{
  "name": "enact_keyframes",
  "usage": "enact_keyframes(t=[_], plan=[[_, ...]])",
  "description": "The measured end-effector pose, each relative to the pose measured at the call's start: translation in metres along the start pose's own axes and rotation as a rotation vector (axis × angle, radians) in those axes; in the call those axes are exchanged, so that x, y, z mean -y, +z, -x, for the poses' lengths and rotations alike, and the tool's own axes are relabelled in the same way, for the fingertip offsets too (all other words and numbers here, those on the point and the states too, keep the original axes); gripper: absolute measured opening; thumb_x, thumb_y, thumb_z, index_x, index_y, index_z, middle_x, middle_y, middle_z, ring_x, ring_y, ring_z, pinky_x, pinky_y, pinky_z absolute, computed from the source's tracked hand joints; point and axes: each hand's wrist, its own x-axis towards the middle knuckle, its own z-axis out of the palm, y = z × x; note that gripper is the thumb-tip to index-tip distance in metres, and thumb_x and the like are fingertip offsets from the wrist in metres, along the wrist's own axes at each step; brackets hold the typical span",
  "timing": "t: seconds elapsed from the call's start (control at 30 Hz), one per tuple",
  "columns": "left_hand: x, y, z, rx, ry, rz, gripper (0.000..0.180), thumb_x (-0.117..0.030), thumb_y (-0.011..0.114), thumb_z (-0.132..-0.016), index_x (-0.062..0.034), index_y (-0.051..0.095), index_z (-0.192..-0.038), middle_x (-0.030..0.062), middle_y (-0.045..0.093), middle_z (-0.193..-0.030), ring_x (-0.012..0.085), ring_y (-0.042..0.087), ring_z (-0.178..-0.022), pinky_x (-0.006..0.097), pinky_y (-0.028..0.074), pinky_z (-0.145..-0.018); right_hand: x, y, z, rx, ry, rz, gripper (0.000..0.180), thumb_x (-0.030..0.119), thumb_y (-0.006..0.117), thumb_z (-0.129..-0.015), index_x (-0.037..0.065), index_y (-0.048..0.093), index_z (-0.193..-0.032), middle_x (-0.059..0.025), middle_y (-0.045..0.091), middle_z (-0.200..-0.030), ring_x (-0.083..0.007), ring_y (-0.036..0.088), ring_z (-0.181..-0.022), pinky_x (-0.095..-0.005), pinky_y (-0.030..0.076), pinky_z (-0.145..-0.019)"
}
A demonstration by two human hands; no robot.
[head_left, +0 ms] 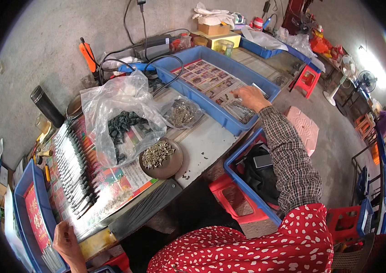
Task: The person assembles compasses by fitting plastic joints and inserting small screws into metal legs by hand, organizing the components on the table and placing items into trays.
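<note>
My right hand (253, 97) reaches over the far blue tray (193, 94), fingers partly stretched out above a bunch of thin silver metal rods (239, 110). Nothing is plainly gripped in it. Down at the table's near left corner, my left hand (66, 241) is closed, its fingers curled in; what they hold, if anything, is hidden. It is beside the left blue tray (20, 196), where more silver rods (52, 258) lie. On the table stands a long row of silver rods with dark ends (72, 166), laid side by side.
A brown bowl of small brass-coloured pieces (157, 154) sits at the table's front edge. Behind it are a clear bag with dark green pieces (127, 127) and a bag of small metal parts (181, 113). A blue crate (234, 167) rests on a red stool (229, 196) to the right.
</note>
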Motion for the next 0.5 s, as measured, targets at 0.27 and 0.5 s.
enact_keyframes(t=[0.27,0.5], plan=[[-0.013,0.006,0.011,0.049,-0.02,0.06,0.012,0.007,0.061,-0.079,0.0023,0.058,-0.09,0.0084,0.056,-0.074,0.0119,0.05,-0.061,0.026,0.04,-0.053,0.006,-0.009,0.001,0.059,-0.023,-0.023,0.022,-0.001,0.06,-0.074,0.011,0.066,-0.092,-0.0116,0.068,-0.099,-0.0315,0.062,-0.101,-0.0432,0.049,-0.08],[-0.011,0.011,0.019,0.074,-0.009,0.162,0.011,0.009,0.059,-0.079,0.0033,0.056,-0.088,0.0042,0.053,-0.071,0.0064,0.046,-0.06,0.023,0.038,-0.052,0.01,-0.014,0.007,0.06,-0.016,0.112,0.014,0.004,0.059,-0.079,0.007,0.065,-0.091,-0.0136,0.067,-0.095,-0.0328,0.065,-0.095,-0.0445,0.052,-0.078]])
